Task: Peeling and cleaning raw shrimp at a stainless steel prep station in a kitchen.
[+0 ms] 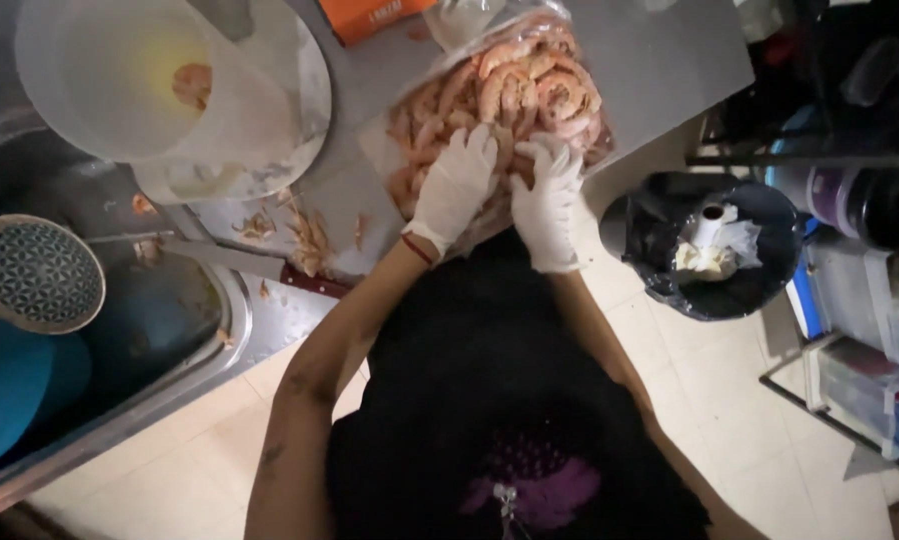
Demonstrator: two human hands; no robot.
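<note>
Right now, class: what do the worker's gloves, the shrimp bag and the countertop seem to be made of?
Gloves: probably latex, thin, white, matte, wrinkled. Shrimp bag: clear glossy plastic film, shrimp visible through it. Countertop: likely stainless steel, grey, dull sheen.

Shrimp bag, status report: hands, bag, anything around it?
Left hand and right hand, gloved, both on shrimp bag. Bag open on counter. Shells and knife alongside.

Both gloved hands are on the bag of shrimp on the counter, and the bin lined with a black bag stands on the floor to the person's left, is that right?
Not quite. The head view shows the bin on the floor to the person's right, not the left. The rest holds: the left hand and right hand, both in white gloves, rest on the clear bag of shrimp on the counter.
</note>
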